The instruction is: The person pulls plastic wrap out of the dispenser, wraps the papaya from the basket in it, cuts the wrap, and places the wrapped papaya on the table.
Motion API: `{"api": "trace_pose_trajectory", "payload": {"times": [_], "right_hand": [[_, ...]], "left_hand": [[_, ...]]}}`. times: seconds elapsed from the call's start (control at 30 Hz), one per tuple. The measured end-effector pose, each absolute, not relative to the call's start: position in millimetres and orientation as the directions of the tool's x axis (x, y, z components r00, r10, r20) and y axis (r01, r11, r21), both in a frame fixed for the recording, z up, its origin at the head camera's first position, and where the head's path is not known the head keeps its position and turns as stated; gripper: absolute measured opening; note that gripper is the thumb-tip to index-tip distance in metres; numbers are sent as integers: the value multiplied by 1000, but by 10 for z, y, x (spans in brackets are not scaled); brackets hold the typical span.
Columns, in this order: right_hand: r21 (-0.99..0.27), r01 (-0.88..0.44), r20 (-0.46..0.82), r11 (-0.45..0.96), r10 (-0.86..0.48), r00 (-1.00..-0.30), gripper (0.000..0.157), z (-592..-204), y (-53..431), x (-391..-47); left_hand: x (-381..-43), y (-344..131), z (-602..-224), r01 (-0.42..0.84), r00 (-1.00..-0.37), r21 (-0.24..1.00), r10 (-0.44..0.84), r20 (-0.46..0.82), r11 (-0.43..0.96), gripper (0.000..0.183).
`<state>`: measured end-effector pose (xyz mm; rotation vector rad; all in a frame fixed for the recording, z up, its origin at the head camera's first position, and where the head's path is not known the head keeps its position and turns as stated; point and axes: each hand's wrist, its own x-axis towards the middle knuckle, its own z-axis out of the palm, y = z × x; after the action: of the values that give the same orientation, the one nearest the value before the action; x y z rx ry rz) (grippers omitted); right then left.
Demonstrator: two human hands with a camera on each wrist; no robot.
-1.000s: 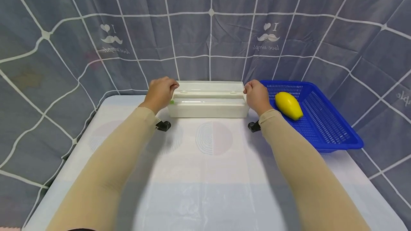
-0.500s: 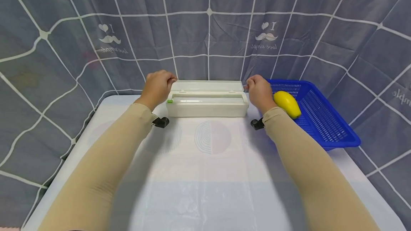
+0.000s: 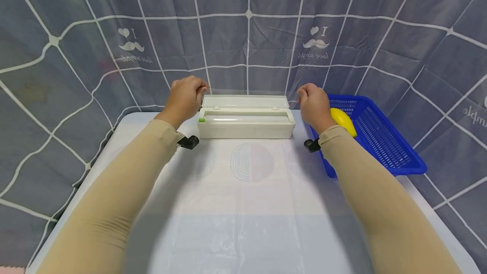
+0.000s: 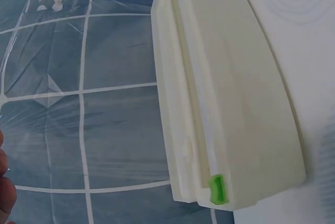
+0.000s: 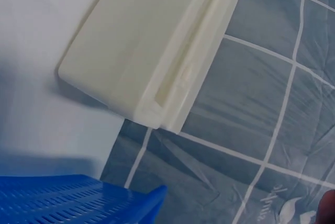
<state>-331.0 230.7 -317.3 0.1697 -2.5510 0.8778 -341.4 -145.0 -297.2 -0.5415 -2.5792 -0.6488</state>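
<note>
A white cling film dispenser [image 3: 245,130] stands at the back of the table in the head view, its lid [image 3: 245,101] raised behind it. At the left end of its slot sits a green slide cutter [image 4: 218,189]. My left hand [image 3: 184,98] is above and beyond the dispenser's left end, my right hand [image 3: 315,105] past its right end. Between them stretches a sheet of clear cling film [image 4: 47,145], its creases showing against the curtain in both wrist views. Each hand pinches a side of the film between thumb and fingers; the pinch points are mostly out of the wrist views.
A blue plastic basket [image 3: 380,138] lies at the right, with a yellow papaya-shaped fruit [image 3: 344,122] in it, partly behind my right hand. A grey checked curtain [image 3: 228,41] hangs close behind the table [image 3: 243,223], which has a white patterned cover.
Both hands have lifted a little and spread apart, the right one moving further right over the basket's edge. The dispenser stays in place, more of its slot now uncovered.
</note>
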Motion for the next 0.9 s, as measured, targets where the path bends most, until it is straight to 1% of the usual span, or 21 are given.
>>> {"api": "trace_pose_trajectory", "payload": {"times": [0.23,0.53,0.9], "right_hand": [[-546,-361,544,756,-7,-839,30,-3085,2325,-3269],[-584,-395,587,709,34,-809,30,-2923,2309,-3188],[-586,-475,669,656,60,-741,28,-2748,2291,-3129]], "left_hand": [[-3355,-1442,-2892,489,-808,366,252,533,792,20],[-3285,-1421,-2761,527,-765,374,235,600,763,22],[-3205,-1427,-2568,558,-707,370,193,680,743,22]]}}
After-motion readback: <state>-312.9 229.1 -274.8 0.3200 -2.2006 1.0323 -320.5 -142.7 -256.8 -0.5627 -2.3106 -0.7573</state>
